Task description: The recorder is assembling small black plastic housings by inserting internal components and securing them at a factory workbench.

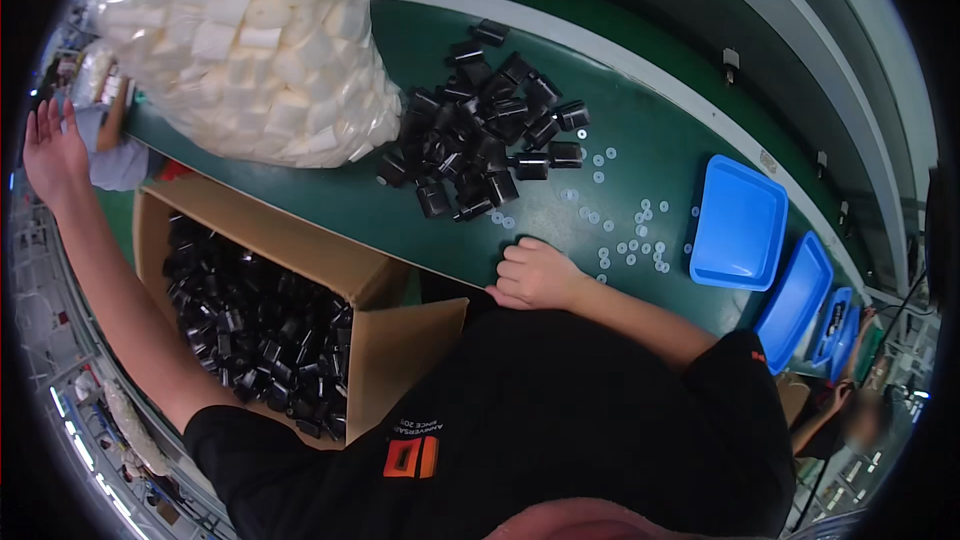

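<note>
My left hand (55, 150) is stretched out to the far left, beyond the cardboard box, fingers apart and nothing in them. My right hand (538, 275) rests at the near edge of the green table (440, 240), its fingers curled into a fist. The inside of that fist is hidden. Just beyond it lies a loose heap of short black cylindrical parts (485, 130). Small pale round washers (640, 230) are scattered on the tabletop to the right of the heap. Below my left arm, the open cardboard box (405, 360) holds many similar black parts (255, 325).
A large clear bag of white foam-like pieces (270, 50) stands on the table's left. On the right are a blue tray (740, 225) and another blue tray (795, 300). A raised pale rail (640, 70) borders the far side. Other people work at both sides.
</note>
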`<state>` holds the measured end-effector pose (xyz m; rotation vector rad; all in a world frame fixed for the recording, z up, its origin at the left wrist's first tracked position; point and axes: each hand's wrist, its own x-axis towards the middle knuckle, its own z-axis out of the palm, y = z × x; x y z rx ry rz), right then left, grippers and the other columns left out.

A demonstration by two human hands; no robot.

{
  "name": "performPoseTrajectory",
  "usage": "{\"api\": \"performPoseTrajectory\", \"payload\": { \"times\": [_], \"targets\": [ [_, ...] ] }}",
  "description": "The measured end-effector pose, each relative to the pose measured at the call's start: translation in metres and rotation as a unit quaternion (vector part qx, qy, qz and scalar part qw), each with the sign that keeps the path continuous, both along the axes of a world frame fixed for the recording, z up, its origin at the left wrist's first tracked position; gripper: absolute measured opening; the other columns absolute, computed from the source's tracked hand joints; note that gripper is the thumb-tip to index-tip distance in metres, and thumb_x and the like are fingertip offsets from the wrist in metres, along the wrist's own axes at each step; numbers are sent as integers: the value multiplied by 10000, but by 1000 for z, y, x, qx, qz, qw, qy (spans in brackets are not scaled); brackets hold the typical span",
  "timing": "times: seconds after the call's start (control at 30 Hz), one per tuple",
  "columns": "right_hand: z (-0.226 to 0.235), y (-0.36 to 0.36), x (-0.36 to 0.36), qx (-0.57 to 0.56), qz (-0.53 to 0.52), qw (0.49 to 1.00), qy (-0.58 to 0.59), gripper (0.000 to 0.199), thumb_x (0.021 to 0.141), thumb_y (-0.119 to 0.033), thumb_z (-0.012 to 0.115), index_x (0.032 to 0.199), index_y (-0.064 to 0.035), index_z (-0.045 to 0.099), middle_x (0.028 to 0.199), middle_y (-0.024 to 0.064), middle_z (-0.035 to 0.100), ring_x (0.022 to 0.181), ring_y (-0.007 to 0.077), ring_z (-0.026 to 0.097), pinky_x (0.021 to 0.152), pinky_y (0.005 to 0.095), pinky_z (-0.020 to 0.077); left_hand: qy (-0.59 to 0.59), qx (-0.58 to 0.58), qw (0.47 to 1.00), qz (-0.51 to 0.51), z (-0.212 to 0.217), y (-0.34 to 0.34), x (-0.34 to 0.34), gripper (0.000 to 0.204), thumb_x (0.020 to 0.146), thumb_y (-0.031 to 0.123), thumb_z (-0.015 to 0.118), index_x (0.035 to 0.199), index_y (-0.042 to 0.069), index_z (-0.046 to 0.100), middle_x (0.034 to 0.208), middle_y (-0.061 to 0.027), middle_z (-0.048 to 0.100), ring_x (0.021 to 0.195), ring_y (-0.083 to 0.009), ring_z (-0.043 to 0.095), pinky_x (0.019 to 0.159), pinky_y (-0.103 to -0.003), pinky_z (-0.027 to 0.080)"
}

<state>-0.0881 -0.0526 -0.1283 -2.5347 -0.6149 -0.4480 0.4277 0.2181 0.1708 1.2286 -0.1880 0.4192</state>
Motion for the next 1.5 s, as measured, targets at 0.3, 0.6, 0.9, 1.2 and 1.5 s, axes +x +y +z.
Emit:
{"api": "performPoseTrajectory", "payload": {
  "times": [0.3,0.6,0.9,1.2,1.5],
  "targets": [
    [1,-42,-58,-52,-133,989,44,210,831,-255,680,686,-110,632,749,29,570,808,222,557,765,367,432,-393,689,592,-145,9,-37,-441,436,876,376,603,1128,25,665,1281,-192,610,1295,-351,500,1162,-470,219],
    [16,-113,-44,51,-341,939,-1,232,858,-236,639,989,-51,689,1087,127,646,1075,309,590,947,427,451,-58,569,760,-308,-232,-104,-495,518,907,224,655,1349,7,495,1446,-225,433,1348,-395,410,1118,-446,337],
    [-16,-121,-17,13,-330,943,48,411,870,-205,588,1251,-54,606,1383,133,534,1336,321,444,1118,447,343,-159,656,712,-192,-298,-146,-498,632,910,326,631,1418,14,420,1456,-225,376,1373,-395,328,1105,-502,280],
    [3,-104,-89,40,-258,965,31,328,862,-134,585,1169,-29,635,1301,164,587,1270,328,520,1095,452,393,-194,599,750,-201,-294,-163,-485,542,842,297,711,1248,-22,544,1250,-211,498,1240,-401,458,1050,-494,366],
    [30,-132,-200,-58,-465,879,84,312,813,-55,604,1108,-83,702,1358,129,558,1306,367,477,1097,508,366,-234,544,708,-385,-281,-197,-512,787,751,411,786,1362,26,474,1342,-193,470,1265,-392,444,1086,-471,371]
  ]
}}
